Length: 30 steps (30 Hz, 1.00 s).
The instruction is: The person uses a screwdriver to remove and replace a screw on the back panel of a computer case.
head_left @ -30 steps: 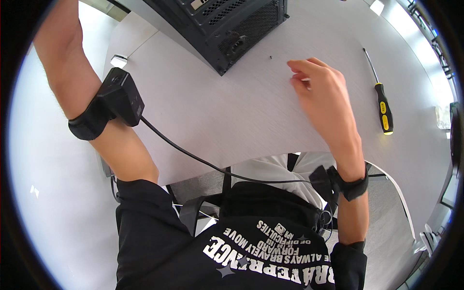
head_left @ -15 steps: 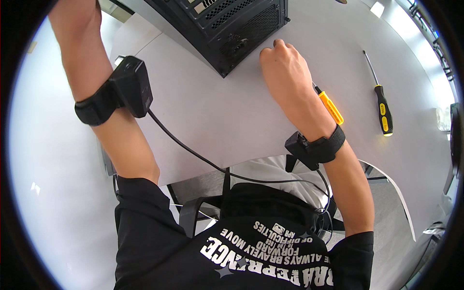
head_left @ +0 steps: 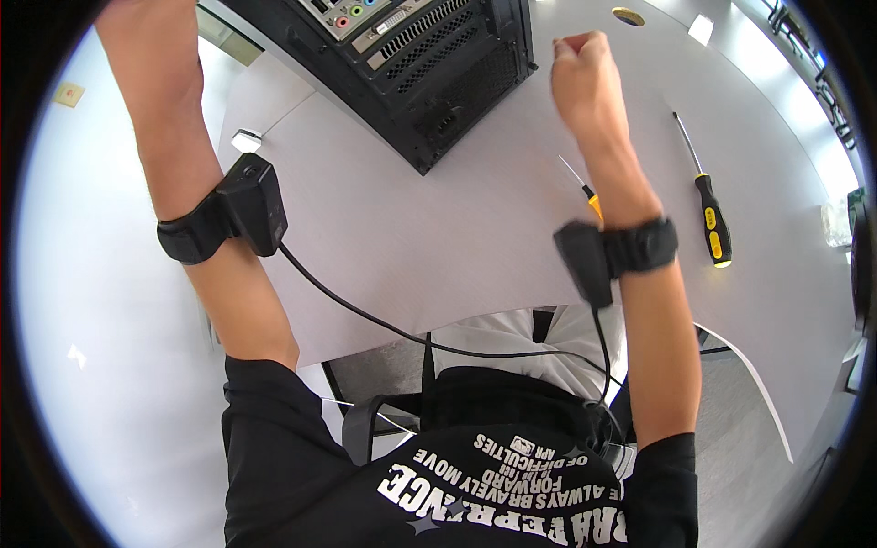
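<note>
My right hand (head_left: 589,82) is raised over the table, to the right of a black computer case (head_left: 429,100) and apart from it. Its fingers are curled in, and whatever they may hold is hidden. Beyond the upper edge, my left hand is out of sight; only the left forearm (head_left: 164,119) shows, left of the case. The case's rear face has coloured ports and perforated slot covers. Partly covered by my right wrist, a small yellow screwdriver (head_left: 594,203) lies on the table.
A larger black and yellow screwdriver (head_left: 714,224) lies on the white table (head_left: 384,247) at right. A round cable hole (head_left: 628,16) is near the far edge. A black cable (head_left: 365,306) joins the straps on both my wrists and crosses above my lap.
My right hand has moved right, away from the case, and my right forearm now covers more of the small yellow screwdriver. More of the case's ports show at the top.
</note>
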Tool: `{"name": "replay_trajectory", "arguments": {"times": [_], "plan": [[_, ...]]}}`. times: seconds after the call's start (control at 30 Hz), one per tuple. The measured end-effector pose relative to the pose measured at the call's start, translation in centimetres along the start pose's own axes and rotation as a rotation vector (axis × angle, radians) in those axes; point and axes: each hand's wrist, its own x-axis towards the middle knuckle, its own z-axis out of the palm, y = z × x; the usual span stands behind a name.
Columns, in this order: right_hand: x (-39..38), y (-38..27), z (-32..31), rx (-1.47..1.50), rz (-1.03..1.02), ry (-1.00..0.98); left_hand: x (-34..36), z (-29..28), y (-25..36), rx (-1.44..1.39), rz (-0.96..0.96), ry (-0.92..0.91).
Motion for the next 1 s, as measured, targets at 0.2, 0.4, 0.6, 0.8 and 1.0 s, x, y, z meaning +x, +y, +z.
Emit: {"name": "replay_trajectory", "arguments": {"times": [0.2, 0.4, 0.6, 0.8, 1.0], "plan": [[3.8, 4.5, 3.6, 0.122, 0.060, -0.067, -3.9, 2.8, 0.6, -0.218, -0.374, 0.095], [1.7, 2.0, 2.0, 0.088, 0.052, -0.101, -10.6, 4.5, 6.2, -0.342, -0.950, -0.118], [1.9, 3.2, -1.1, 0.068, 0.101, -0.087, -10.2, 7.8, 10.2, -0.640, -1.150, -0.106], [-0.8, 1.7, -4.0, 0.113, 0.102, -0.154, -9.4, 7.2, 13.2, -0.621, -1.167, -0.047], [-1.4, 4.3, -3.7, 0.161, -0.127, 0.044, -9.5, 8.7, 14.4, -0.639, -1.205, -0.004]]}}
